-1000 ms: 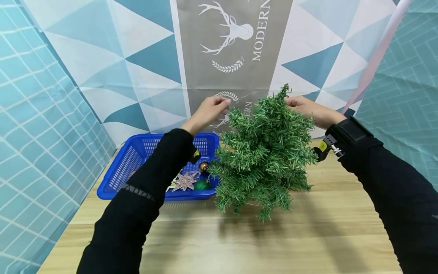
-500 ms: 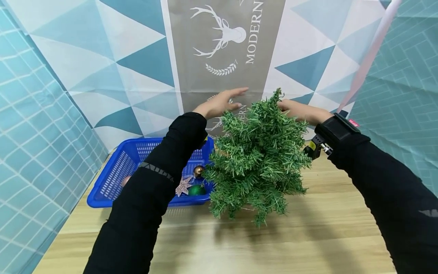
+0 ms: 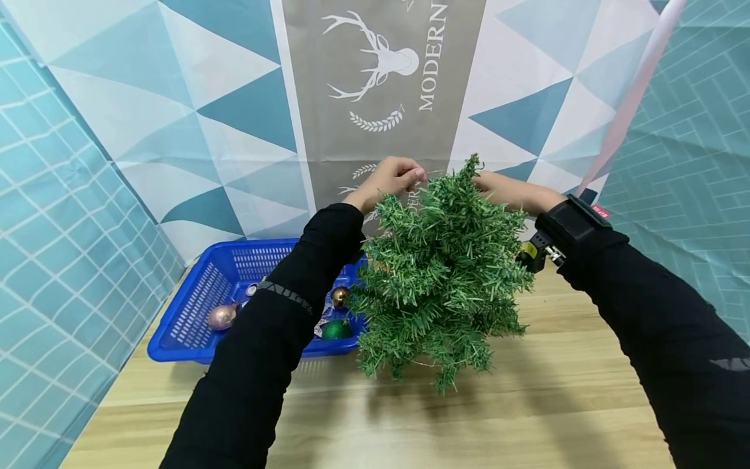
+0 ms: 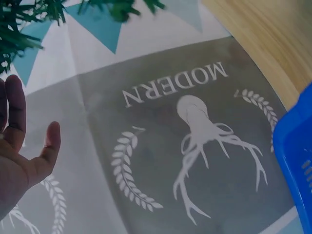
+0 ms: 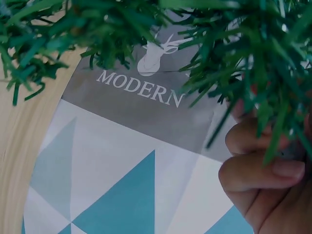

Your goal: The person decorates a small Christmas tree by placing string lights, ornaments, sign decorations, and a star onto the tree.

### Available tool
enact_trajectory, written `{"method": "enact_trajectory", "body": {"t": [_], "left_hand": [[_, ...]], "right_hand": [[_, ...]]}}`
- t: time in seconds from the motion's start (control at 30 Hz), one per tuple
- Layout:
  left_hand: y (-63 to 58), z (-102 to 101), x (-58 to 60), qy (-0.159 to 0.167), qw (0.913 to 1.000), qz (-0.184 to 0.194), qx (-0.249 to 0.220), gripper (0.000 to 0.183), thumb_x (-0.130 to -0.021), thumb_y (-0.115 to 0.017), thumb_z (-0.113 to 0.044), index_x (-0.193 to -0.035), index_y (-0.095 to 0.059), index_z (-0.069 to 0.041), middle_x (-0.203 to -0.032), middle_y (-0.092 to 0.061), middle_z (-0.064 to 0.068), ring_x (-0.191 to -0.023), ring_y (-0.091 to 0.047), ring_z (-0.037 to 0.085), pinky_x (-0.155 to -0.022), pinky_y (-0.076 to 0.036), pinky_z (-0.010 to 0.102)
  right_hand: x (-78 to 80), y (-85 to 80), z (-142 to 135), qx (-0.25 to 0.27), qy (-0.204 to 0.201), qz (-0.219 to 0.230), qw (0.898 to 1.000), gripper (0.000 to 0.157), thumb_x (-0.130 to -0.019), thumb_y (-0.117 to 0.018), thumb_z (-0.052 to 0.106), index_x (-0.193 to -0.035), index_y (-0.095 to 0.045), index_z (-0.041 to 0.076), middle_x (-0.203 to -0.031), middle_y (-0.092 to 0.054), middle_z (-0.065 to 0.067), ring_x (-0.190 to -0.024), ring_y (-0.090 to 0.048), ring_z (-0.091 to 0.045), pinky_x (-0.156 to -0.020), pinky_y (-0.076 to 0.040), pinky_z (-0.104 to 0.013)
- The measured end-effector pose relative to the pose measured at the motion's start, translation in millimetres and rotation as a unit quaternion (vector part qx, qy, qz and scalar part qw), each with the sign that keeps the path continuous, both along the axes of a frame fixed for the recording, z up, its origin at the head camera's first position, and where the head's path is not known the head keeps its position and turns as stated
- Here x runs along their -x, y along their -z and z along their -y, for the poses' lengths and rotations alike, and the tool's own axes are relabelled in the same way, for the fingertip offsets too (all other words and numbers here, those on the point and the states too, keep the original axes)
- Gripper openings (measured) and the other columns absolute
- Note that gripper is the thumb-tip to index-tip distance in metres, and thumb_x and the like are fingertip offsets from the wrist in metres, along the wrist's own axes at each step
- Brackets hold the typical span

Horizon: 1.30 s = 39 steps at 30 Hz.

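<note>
A small green artificial Christmas tree (image 3: 439, 280) stands on the table, its tip bent slightly. Behind its upper left side my left hand (image 3: 392, 179) hovers with fingers bent near a faint thin wire (image 3: 436, 172). In the left wrist view the left hand (image 4: 24, 151) shows its thumb apart from the fingers in sight, so a pinch on the wire cannot be told. My right hand (image 3: 498, 189) is behind the top of the tree, partly covered by branches. Seen in the right wrist view, the right hand (image 5: 263, 185) curls its fingers round something small and dark, mostly hidden.
Left of the tree sits a blue plastic basket (image 3: 176, 326), partly behind my left sleeve. In it lie a pink bauble (image 3: 222, 317), a brown bauble (image 3: 340, 297) and a green bauble (image 3: 336, 329). A patterned cloth wall (image 3: 246, 117) rises behind the wooden table (image 3: 556, 391).
My left hand first spread its fingers, then bent them again, moving right towards the treetop. My right hand stays behind the tree. The view has shifted slightly, and the pink bauble now shows.
</note>
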State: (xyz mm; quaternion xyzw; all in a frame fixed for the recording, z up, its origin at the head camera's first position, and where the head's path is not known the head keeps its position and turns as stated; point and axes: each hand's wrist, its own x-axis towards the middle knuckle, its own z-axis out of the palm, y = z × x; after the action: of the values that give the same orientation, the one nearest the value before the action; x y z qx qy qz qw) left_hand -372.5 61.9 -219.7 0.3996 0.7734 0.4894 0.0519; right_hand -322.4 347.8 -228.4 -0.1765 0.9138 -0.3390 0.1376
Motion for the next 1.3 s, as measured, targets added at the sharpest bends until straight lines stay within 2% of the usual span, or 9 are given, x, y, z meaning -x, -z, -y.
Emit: {"method": "enact_trajectory", "body": {"t": [0.07,0.23,0.4,0.57,0.67,0.83,0.97,1.1,1.3], "left_hand": [[2.7,6,0.5,-0.002,0.9998,0.014,-0.017,0.025,-0.101,-0.046,-0.011,-0.101,-0.062,0.007,-0.075,-0.052,0.005,-0.071,-0.049,0.017,-0.066,-0.04,0.025],[7.8,19,1.3,-0.016,0.9988,0.024,-0.04,0.024,-0.102,-0.042,-0.011,-0.1,-0.058,0.008,-0.078,-0.05,0.005,-0.073,-0.048,0.016,-0.068,-0.041,0.025],[10.5,28,-2.4,-0.034,0.997,0.036,-0.059,0.022,-0.103,-0.04,-0.009,-0.104,-0.056,0.005,-0.08,-0.047,0.008,-0.066,-0.04,0.012,-0.058,-0.031,0.022],[10.9,39,-10.4,-0.03,0.978,0.148,-0.144,0.019,-0.104,-0.035,-0.01,-0.104,-0.052,0.001,-0.074,-0.04,0.006,-0.054,-0.031,0.01,-0.049,-0.026,0.021],[11.7,50,-13.4,-0.024,0.9594,0.204,-0.194,0.019,-0.105,-0.031,-0.011,-0.106,-0.047,-0.002,-0.072,-0.036,0.003,-0.052,-0.025,0.009,-0.047,-0.023,0.021],[17.5,69,-17.4,-0.021,0.9509,0.216,-0.22,0.016,-0.105,-0.028,-0.01,-0.107,-0.043,-0.003,-0.074,-0.036,0.004,-0.055,-0.027,0.01,-0.049,-0.025,0.022],[20.9,83,-20.7,-0.039,0.9422,0.225,-0.246,0.012,-0.104,-0.03,-0.008,-0.106,-0.041,-0.005,-0.074,-0.047,0.005,-0.056,-0.041,0.011,-0.051,-0.038,0.02],[19.0,99,-26.9,-0.061,0.9308,0.243,-0.266,0.009,-0.103,-0.036,-0.007,-0.106,-0.044,-0.004,-0.081,-0.064,0.005,-0.07,-0.061,0.014,-0.065,-0.053,0.026],[15.5,125,-51.0,-0.032,0.9318,0.232,-0.277,0.011,-0.098,-0.051,-0.004,-0.103,-0.061,-0.004,-0.102,-0.07,0.005,-0.1,-0.063,0.019,-0.089,-0.049,0.035]], "right_hand": [[-25.9,-20.0,25,0.002,0.022,0.018,1.0,0.053,-0.105,-0.026,0.008,-0.149,0.0,-0.003,-0.152,-0.003,-0.031,-0.138,-0.006,-0.048,-0.1,-0.028,-0.059],[-66.3,-49.3,61,0.028,0.055,-0.021,0.998,0.052,-0.1,-0.027,-0.005,-0.146,-0.003,-0.011,-0.149,-0.009,-0.034,-0.137,-0.016,-0.046,-0.099,-0.034,-0.048],[-66.1,-45.9,60,0.09,0.065,-0.068,0.992,0.023,-0.1,-0.037,-0.005,-0.123,-0.035,-0.008,-0.154,-0.014,-0.025,-0.139,-0.021,-0.038,-0.099,-0.037,-0.032],[-62.3,-42.4,59,0.148,0.053,-0.071,0.985,0.05,-0.093,-0.032,-0.018,-0.14,-0.037,-0.001,-0.155,-0.022,-0.014,-0.138,-0.028,-0.032,-0.088,-0.044,-0.022],[-63.9,-43.7,55,0.177,0.042,-0.076,0.98,0.053,-0.096,-0.031,-0.015,-0.145,-0.033,0.002,-0.15,-0.03,-0.012,-0.132,-0.038,-0.025,-0.096,-0.043,-0.03],[-76.1,-48.0,45,0.195,0.035,-0.093,0.976,0.042,-0.101,-0.034,-0.002,-0.142,-0.032,0.001,-0.14,-0.037,-0.012,-0.115,-0.052,-0.013,-0.095,-0.044,-0.031],[-90.0,-48.9,37,0.246,0.005,-0.108,0.963,0.038,-0.101,-0.041,0.002,-0.139,-0.039,0.001,-0.133,-0.044,-0.011,-0.113,-0.056,-0.018,-0.093,-0.046,-0.032],[-109.1,-51.3,34,0.282,0.002,-0.132,0.95,0.034,-0.1,-0.045,0.001,-0.134,-0.045,0.001,-0.13,-0.048,-0.01,-0.111,-0.056,-0.021,-0.091,-0.047,-0.029],[-141.0,-56.1,39,0.322,0.041,-0.194,0.926,0.028,-0.097,-0.046,-0.004,-0.125,-0.053,-0.005,-0.124,-0.054,-0.014,-0.103,-0.06,-0.02,-0.085,-0.049,-0.025]]}}
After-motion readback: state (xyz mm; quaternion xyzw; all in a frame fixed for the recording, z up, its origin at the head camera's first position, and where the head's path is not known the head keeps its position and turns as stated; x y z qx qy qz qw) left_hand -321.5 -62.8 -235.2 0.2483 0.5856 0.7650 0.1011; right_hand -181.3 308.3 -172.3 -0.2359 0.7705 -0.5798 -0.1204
